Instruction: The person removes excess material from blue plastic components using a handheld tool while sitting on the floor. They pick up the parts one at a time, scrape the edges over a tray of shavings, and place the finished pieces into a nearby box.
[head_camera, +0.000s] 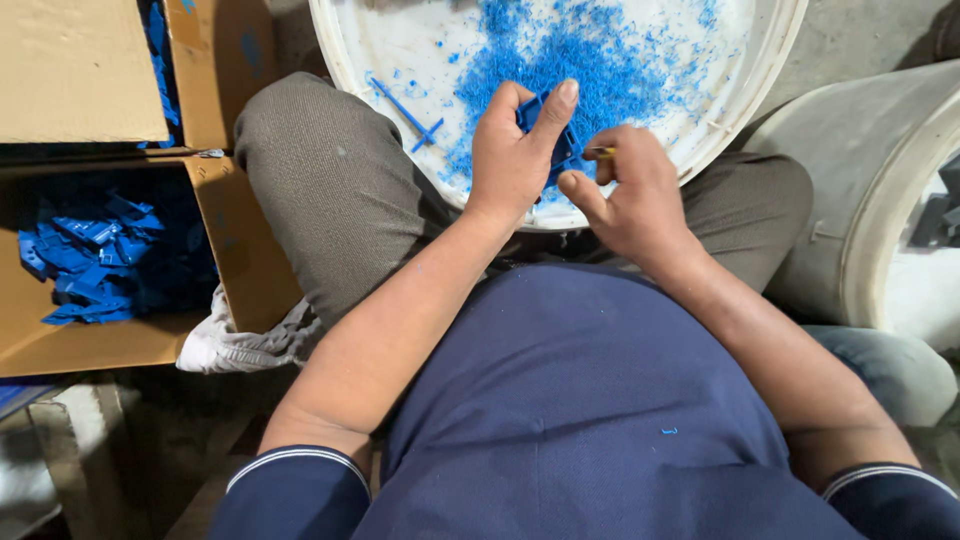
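My left hand (518, 150) grips a small blue plastic part (560, 148) above my lap, thumb stretched along its top. My right hand (632, 190) is closed around a thin tool with a yellowish tip (600, 153) that touches the part's right side. Both hands hover over the near rim of a white round tub (345, 60). Blue plastic shavings (590, 60) lie scattered inside the tub, along with a thin blue plastic strip (405, 112).
A cardboard box (235, 260) at the left holds several blue plastic parts (95, 260). A second cardboard box (75, 70) stands behind it. A white cloth (235, 345) lies by my left thigh. A pale round container (870, 200) sits at the right.
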